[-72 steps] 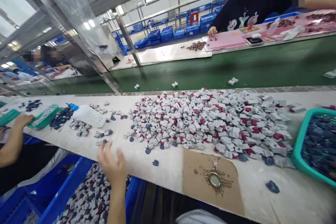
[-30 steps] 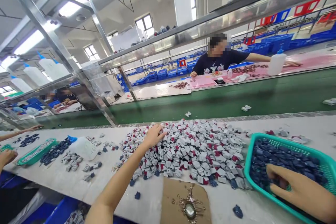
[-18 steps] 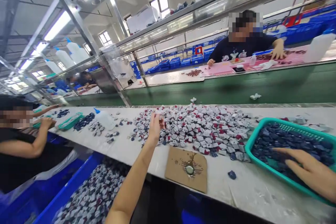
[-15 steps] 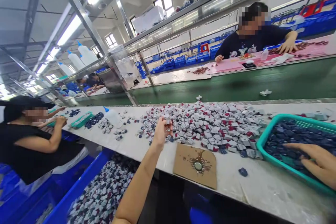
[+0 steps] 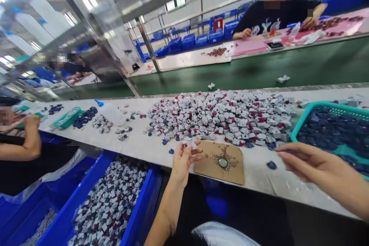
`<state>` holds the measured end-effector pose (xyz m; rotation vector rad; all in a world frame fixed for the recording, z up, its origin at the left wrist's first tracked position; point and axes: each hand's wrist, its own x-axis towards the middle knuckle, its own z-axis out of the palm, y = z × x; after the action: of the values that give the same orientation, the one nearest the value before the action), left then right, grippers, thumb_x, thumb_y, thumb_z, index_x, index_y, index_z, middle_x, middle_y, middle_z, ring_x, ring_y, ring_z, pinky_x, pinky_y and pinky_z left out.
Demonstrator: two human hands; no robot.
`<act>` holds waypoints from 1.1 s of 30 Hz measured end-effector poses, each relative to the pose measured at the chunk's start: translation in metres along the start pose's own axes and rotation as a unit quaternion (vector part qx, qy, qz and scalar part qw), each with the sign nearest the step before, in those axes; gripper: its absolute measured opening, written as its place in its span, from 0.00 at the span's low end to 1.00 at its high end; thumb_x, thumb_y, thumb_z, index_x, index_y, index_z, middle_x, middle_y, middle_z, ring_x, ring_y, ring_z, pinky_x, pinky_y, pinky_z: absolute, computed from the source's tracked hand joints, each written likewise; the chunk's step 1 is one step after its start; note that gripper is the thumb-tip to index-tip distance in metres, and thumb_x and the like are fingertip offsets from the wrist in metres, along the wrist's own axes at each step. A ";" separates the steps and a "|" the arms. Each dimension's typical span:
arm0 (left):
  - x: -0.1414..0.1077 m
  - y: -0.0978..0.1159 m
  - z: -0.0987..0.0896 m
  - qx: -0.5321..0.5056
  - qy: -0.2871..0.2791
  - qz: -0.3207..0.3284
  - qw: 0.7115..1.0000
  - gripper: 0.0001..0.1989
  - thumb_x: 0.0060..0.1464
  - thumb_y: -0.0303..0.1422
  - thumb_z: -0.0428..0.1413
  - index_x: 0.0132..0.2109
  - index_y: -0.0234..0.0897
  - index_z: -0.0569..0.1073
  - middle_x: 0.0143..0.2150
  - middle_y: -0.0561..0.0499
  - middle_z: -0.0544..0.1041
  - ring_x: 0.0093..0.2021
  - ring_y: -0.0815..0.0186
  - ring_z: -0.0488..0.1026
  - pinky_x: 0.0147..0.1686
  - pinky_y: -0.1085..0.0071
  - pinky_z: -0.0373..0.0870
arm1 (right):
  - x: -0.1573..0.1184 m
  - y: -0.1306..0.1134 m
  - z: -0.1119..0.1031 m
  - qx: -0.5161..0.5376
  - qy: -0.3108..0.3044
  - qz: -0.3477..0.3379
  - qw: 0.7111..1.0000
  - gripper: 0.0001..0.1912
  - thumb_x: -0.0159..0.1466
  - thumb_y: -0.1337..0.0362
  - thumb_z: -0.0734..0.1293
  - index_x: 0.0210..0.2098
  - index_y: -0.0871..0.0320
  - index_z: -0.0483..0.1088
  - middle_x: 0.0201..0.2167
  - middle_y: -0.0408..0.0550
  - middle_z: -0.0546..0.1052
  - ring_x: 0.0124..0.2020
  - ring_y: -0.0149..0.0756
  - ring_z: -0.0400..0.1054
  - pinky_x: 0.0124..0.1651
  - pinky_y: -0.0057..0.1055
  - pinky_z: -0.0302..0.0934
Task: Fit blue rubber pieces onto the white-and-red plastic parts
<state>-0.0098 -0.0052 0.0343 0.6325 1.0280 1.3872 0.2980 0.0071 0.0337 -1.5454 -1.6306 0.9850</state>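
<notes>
My left hand [image 5: 183,159] is raised palm up over the table's front edge, shut on a small white piece [image 5: 190,145] at the fingertips. Beside it lies a brown cardboard sheet [image 5: 233,173] with a round metal lump on it. A large heap of white-and-red pieces [image 5: 219,117] spreads just beyond. My right hand [image 5: 314,165] hangs over the table, just outside a teal plastic basket [image 5: 317,104] of dark blue pieces [image 5: 328,125]. Its fingertips are close to one loose blue piece [image 5: 271,165]. Whether those fingers hold anything is hidden by blur.
A blue bin [image 5: 147,200] full of pieces stands below the table's front edge. A co-worker [image 5: 20,142] sits at the left by a plastic squeeze bottle [image 5: 112,113] and small heaps. Across a green conveyor belt [image 5: 230,73], another person [image 5: 273,11] works at a pink mat.
My left hand has come back from the heap towards the front edge, with the white piece in it. My right hand has lifted out of the basket. The view has tilted.
</notes>
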 end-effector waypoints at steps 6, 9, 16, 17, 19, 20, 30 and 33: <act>-0.019 -0.020 -0.023 0.015 0.028 -0.078 0.996 0.14 0.51 0.38 0.59 0.41 0.36 0.70 0.42 0.47 0.78 0.30 0.71 0.75 0.28 0.77 0.70 | -0.006 -0.044 0.073 0.148 -0.189 0.072 0.968 0.26 0.63 0.45 0.58 0.53 0.56 0.60 0.33 0.49 0.74 0.23 0.31 0.66 0.21 0.26 0.60; -0.020 -0.016 -0.028 0.032 0.013 -0.083 0.996 0.14 0.50 0.39 0.59 0.40 0.35 0.70 0.41 0.46 0.79 0.30 0.70 0.75 0.28 0.76 0.70 | 0.001 -0.038 0.086 0.022 -0.188 0.015 0.982 0.22 0.66 0.48 0.53 0.52 0.55 0.59 0.34 0.49 0.75 0.25 0.33 0.68 0.28 0.29 0.63; -0.022 -0.020 -0.025 0.025 0.048 -0.075 0.996 0.16 0.40 0.36 0.65 0.37 0.35 0.72 0.35 0.51 0.76 0.34 0.68 0.72 0.23 0.79 0.69 | 0.018 -0.016 0.105 -0.228 -0.163 -0.140 0.950 0.15 0.66 0.53 0.53 0.34 0.55 0.64 0.30 0.48 0.74 0.28 0.37 0.69 0.28 0.30 0.61; -0.023 -0.021 -0.025 0.023 0.049 -0.084 0.995 0.16 0.40 0.35 0.66 0.36 0.35 0.73 0.32 0.52 0.75 0.32 0.69 0.72 0.22 0.79 0.68 | 0.018 -0.015 0.108 -0.239 -0.170 -0.154 0.944 0.15 0.67 0.55 0.53 0.34 0.55 0.64 0.30 0.48 0.75 0.29 0.38 0.70 0.29 0.30 0.61; -0.022 -0.021 -0.026 0.013 0.052 -0.106 0.993 0.17 0.38 0.35 0.66 0.37 0.34 0.73 0.31 0.52 0.75 0.31 0.69 0.72 0.22 0.78 0.69 | 0.018 -0.013 0.112 -0.256 -0.176 -0.167 0.936 0.15 0.67 0.56 0.52 0.36 0.55 0.66 0.33 0.49 0.75 0.32 0.39 0.71 0.31 0.31 0.62; -0.022 -0.020 -0.026 0.008 0.055 -0.115 0.992 0.18 0.37 0.35 0.67 0.37 0.34 0.73 0.31 0.52 0.76 0.31 0.68 0.73 0.23 0.77 0.70 | 0.018 -0.013 0.113 -0.263 -0.176 -0.167 0.934 0.15 0.67 0.57 0.52 0.37 0.56 0.66 0.35 0.50 0.76 0.33 0.40 0.71 0.32 0.32 0.63; -0.019 -0.009 -0.020 -0.005 0.044 -0.096 0.994 0.18 0.35 0.33 0.68 0.36 0.34 0.75 0.31 0.50 0.79 0.32 0.66 0.75 0.27 0.75 0.72 | 0.024 -0.014 0.108 -0.248 -0.206 -0.156 0.934 0.14 0.67 0.59 0.54 0.38 0.57 0.68 0.35 0.50 0.76 0.32 0.40 0.71 0.31 0.33 0.63; -0.020 -0.006 -0.018 -0.004 0.019 -0.075 0.997 0.16 0.37 0.32 0.67 0.36 0.35 0.76 0.32 0.50 0.79 0.32 0.68 0.75 0.28 0.76 0.73 | 0.024 -0.034 0.101 -0.180 -0.197 -0.145 0.953 0.14 0.66 0.56 0.57 0.40 0.56 0.69 0.34 0.48 0.76 0.30 0.37 0.70 0.29 0.30 0.63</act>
<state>-0.0198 -0.0294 0.0255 0.5149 1.0781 1.2752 0.1919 0.0229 0.0132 -1.3250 -2.3529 0.9073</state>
